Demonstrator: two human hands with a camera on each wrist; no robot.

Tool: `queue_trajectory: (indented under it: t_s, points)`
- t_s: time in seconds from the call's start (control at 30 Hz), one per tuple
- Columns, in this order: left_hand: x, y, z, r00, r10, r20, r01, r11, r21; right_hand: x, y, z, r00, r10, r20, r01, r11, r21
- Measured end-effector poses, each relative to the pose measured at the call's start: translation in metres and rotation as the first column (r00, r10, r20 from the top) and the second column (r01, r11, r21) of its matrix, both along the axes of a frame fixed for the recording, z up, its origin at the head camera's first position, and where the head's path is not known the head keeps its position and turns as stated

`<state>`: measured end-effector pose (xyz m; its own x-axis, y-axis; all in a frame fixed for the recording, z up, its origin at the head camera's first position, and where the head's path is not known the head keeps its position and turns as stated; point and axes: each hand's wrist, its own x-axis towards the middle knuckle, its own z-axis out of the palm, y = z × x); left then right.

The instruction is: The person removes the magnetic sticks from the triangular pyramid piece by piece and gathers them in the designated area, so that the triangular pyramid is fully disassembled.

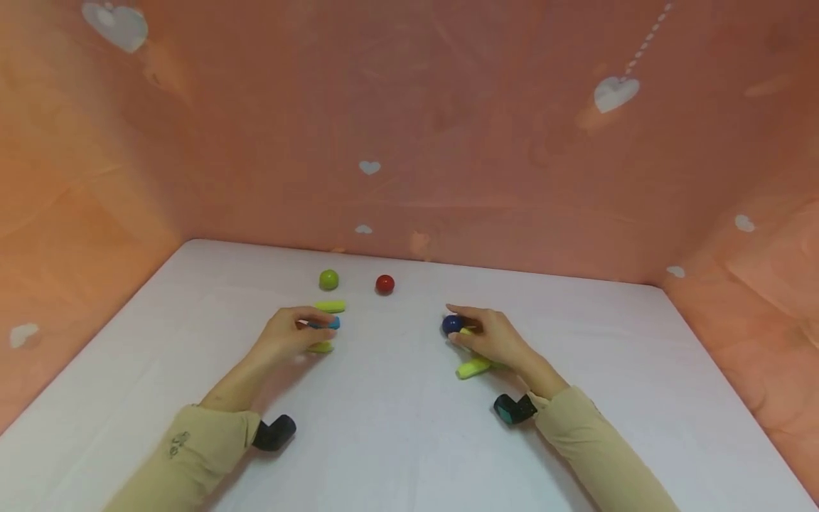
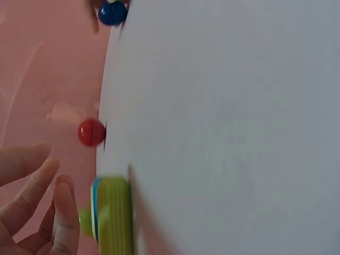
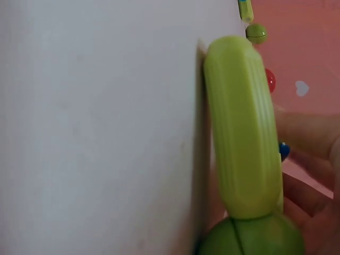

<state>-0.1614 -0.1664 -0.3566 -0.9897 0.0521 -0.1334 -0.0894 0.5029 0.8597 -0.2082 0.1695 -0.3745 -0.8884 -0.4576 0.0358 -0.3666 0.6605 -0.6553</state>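
"So, what is your left hand (image 1: 291, 333) doing?"

"My thumb and fingers stand parted over a blue piece (image 1: 335, 323); I can't tell whether they touch it. It lies on the white table (image 1: 397, 427), between a farther yellow-green stick (image 1: 330, 306) and a nearer yellow-green stick (image 1: 322, 348)."

"And your right hand (image 1: 498, 338)?"

"Its thumb and forefinger are spread, a dark blue ball (image 1: 451, 326) between them. I can't tell if either presses on it. A ribbed yellow-green handle (image 3: 239, 127) lies just beside this hand, toward me, meeting a green end ball (image 3: 255, 236)."

"Anything beyond?"

"A lime ball (image 1: 329, 279) past the left hand's sticks, and a red ball (image 1: 384, 284) to its right."
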Motion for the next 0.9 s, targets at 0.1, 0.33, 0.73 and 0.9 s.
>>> queue_trajectory:
  t_s: [0.1, 0.33, 0.73, 0.9]
  points:
    - [-0.003, 0.010, -0.002, 1.000, -0.021, -0.004, 0.021, 0.999, 0.041, 0.002, 0.004, 0.000, 1.000, 0.011, 0.026, -0.011, 1.000, -0.013]
    - [-0.008, 0.022, -0.003, 0.999, -0.051, -0.005, 0.051, 0.997, 0.060, 0.007, 0.016, 0.003, 0.999, 0.005, 0.039, -0.003, 0.999, -0.033]
    - [-0.018, 0.048, -0.011, 0.996, -0.087, 0.034, 0.083, 0.992, 0.095, 0.014, 0.031, 0.008, 1.000, -0.025, 0.013, 0.024, 1.000, 0.018]
    - [-0.022, 0.065, -0.013, 0.990, -0.080, 0.113, 0.066, 0.990, 0.124, 0.017, 0.036, 0.008, 0.999, -0.050, 0.004, 0.050, 0.999, 0.022]
